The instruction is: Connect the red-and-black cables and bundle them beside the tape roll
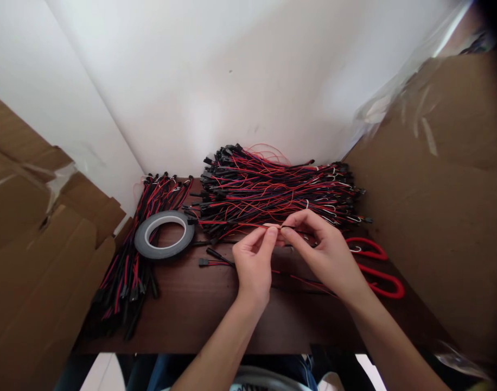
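My left hand (254, 260) pinches a thin red and black wire harness (228, 223) between thumb and fingers, above the middle of the table. Its connector end points left, toward the roll of tape. Close beside it, my right hand (319, 244) pinches the same harness, the fingertips of both hands almost touching. What lies exactly between the fingertips is too small to make out. Beneath my hands another harness with a dark connector (203, 262) lies on the table. Red-handled scissors (384, 282) rest partly behind my right wrist, their blades hidden.
A large pile of wire harnesses (273, 190) lies against the white wall (232, 81). At left, a grey tape roll (164, 254) rests on a second harness bundle (128, 271). Cardboard walls (40, 260) flank the brown table (183, 320) on both sides.
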A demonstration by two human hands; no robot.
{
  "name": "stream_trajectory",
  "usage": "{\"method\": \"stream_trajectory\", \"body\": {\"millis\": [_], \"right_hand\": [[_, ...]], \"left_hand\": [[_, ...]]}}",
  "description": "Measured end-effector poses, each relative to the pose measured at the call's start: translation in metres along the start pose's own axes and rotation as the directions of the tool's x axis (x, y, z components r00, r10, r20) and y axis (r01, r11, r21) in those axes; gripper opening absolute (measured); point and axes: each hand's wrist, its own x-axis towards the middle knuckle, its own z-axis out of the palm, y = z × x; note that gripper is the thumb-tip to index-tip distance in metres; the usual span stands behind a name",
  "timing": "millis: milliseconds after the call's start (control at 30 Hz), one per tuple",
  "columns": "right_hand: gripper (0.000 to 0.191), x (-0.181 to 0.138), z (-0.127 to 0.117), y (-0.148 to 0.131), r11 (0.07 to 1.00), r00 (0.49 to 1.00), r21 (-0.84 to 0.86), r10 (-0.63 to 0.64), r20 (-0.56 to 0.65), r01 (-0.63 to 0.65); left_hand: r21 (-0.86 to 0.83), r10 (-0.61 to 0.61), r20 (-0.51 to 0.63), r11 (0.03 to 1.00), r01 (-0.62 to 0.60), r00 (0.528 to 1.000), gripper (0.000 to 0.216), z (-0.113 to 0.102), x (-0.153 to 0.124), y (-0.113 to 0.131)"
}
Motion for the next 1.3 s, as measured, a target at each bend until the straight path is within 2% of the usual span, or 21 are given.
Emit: {"method": "stream_trajectory", "body": {"millis": [167,400,500,667,833,1200,1300], "right_hand": [[0.022,-0.003,0.0,0.006,0.995,0.998,-0.082,0.06,-0.028,-0.062],[0.052,0.0,-0.009,0.003,0.992,0.999,-0.12,0.03,0.024,-0.027],[0.048,-0.001,-0.012,0.003,0.998,0.999,-0.055,0.039,0.019,-0.038],[0.021,-0.002,-0.013,0.003,0.999,1.0,-0.03,0.029,-0.005,-0.029],[0.014,0.0,-0.011,0.002,1.0,1.0,-0.011,0.011,-0.017,-0.011],[0.013,-0.001,-0.01,0.003,0.998,0.999,-0.051,0.034,0.0,-0.034],[0.025,0.0,-0.009,0.002,0.994,0.998,-0.105,-0.026,-0.05,0.021]], "left_hand": [[-0.009,-0.007,-0.025,1.0,0.007,1.0,0.012,-0.002,0.002,-0.001],[0.037,0.002,-0.039,0.999,0.0,0.999,0.01,-0.004,0.002,-0.003],[0.007,-0.01,-0.031,1.0,0.01,0.999,0.011,-0.004,0.002,-0.004],[0.027,-0.014,-0.031,1.0,0.015,0.999,0.011,-0.004,0.003,-0.003],[0.07,-0.001,-0.032,0.998,0.003,0.999,0.012,-0.002,0.001,-0.001],[0.007,-0.003,-0.033,1.0,0.004,0.999,0.009,-0.001,0.001,0.0],[0.003,-0.011,-0.064,1.0,0.012,0.998,0.009,0.0,0.002,0.001]]}}
